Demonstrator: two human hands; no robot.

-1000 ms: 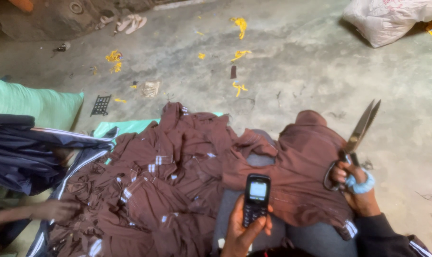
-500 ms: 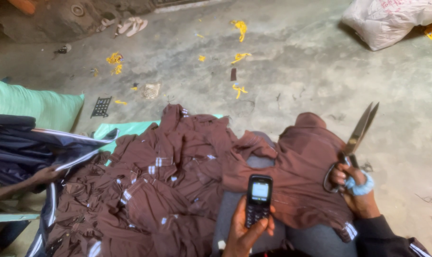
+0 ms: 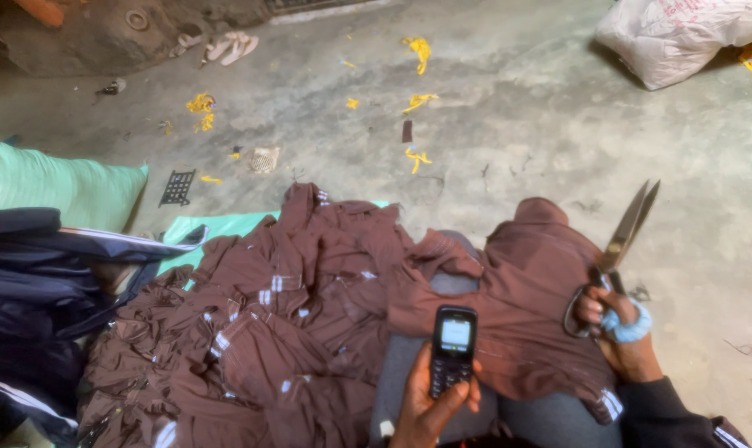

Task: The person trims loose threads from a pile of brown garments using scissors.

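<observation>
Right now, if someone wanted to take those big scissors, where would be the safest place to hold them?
Probably by the looped handles, coming from below, the person's side. The scissors point up and away, blades slightly parted, so the tips are best avoided. The right hand already fills the loops, leaving only the shank free.

the left hand [image 3: 430,402] is cut off at the wrist by the bottom edge, and its palm is hidden behind the black phone [image 3: 452,348]; the phone's lit screen is too small to read. the right hand [image 3: 616,328] covers the scissors [image 3: 615,253] handles, so only part of the loops shows. the sleeve runs out at the lower right corner. the white sack [image 3: 683,37] is cut by the top and right edges. the dark striped garment [image 3: 36,307] runs past the left edge. brown clothes [image 3: 310,332] hide the lap beneath and most of the green sheet [image 3: 218,226]. the small scraps [image 3: 417,50] on the floor are too small to identify.
</observation>
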